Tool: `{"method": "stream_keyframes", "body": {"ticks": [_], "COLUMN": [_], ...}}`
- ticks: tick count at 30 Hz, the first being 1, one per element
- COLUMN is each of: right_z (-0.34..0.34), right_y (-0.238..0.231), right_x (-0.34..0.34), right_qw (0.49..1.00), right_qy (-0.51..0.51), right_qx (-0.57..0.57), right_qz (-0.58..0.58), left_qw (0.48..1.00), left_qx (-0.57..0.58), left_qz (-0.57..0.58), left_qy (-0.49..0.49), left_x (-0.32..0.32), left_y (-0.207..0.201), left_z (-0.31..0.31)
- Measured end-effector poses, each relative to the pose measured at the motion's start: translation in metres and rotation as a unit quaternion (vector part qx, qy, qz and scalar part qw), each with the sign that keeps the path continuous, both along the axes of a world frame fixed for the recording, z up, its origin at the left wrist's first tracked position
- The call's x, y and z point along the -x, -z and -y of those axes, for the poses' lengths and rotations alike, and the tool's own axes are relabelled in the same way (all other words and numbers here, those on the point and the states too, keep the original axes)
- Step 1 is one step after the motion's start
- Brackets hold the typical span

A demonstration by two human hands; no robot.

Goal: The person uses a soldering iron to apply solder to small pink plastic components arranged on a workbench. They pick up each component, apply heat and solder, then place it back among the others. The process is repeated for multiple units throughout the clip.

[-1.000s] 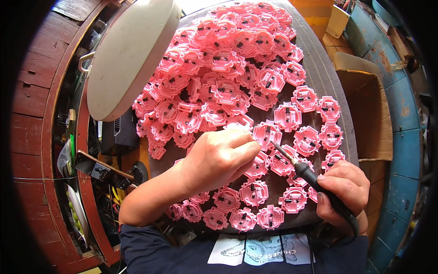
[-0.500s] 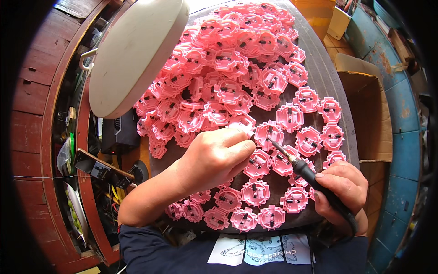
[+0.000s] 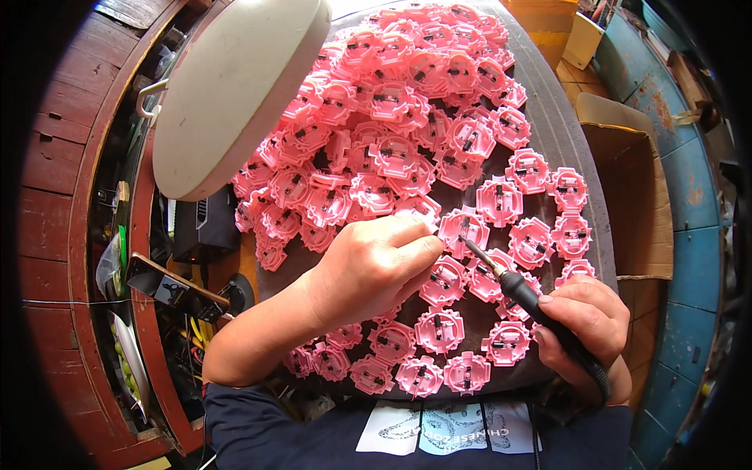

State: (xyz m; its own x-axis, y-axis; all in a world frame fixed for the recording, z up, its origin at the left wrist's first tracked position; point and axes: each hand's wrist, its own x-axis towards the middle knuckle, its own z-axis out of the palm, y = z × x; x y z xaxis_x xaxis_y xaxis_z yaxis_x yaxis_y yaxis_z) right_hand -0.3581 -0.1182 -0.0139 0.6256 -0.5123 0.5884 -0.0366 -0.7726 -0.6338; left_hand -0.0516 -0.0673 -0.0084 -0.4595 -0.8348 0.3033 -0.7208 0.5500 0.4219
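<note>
My right hand (image 3: 583, 325) grips a black soldering iron (image 3: 525, 294) whose metal tip touches a pink round plastic part (image 3: 462, 229) on the dark work board (image 3: 560, 133). My left hand (image 3: 372, 266) rests next to that part with fingers pinched together at its edge, possibly holding a thin wire; I cannot make it out. Several more pink parts lie in rows around both hands, and a big heap of them (image 3: 399, 110) covers the far half of the board.
A white lamp head (image 3: 231, 90) hangs over the board's left side. A black box (image 3: 196, 227) and loose cables sit lower left by a red wooden frame (image 3: 55, 157). A cardboard box (image 3: 634, 188) stands to the right.
Both hands stay nearly in place; the iron's tip remains at the same pink part. The view shifted slightly.
</note>
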Motion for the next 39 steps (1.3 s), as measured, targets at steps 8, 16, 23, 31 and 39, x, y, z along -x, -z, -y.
{"method": "stream_keyframes", "body": {"ticks": [8, 16, 23, 31, 39], "right_z": [0.0, -0.001, -0.001, -0.008, -0.019], "right_y": [-0.001, -0.001, 0.0, -0.002, 0.007], "right_x": [0.001, 0.002, 0.002, 0.011, 0.029], "right_qw": [1.0, 1.0, 1.0, 0.998, 0.997], "right_qy": [0.003, 0.01, 0.012, 0.052, 0.066], "right_qx": [-0.003, -0.002, 0.001, 0.005, -0.003], "right_qz": [-0.005, -0.006, -0.008, 0.018, 0.038], "left_qw": [1.0, 1.0, 0.999, 0.998, 0.999], "left_qx": [0.002, -0.009, 0.005, -0.049, -0.033], "left_qz": [-0.009, -0.014, -0.046, -0.035, 0.001], "left_qy": [0.01, 0.003, -0.013, -0.012, 0.036], "left_x": [0.001, 0.0, -0.002, 0.01, 0.028], "left_y": [0.003, 0.003, -0.001, -0.017, -0.011], "left_z": [0.004, 0.004, -0.005, -0.015, -0.014]}}
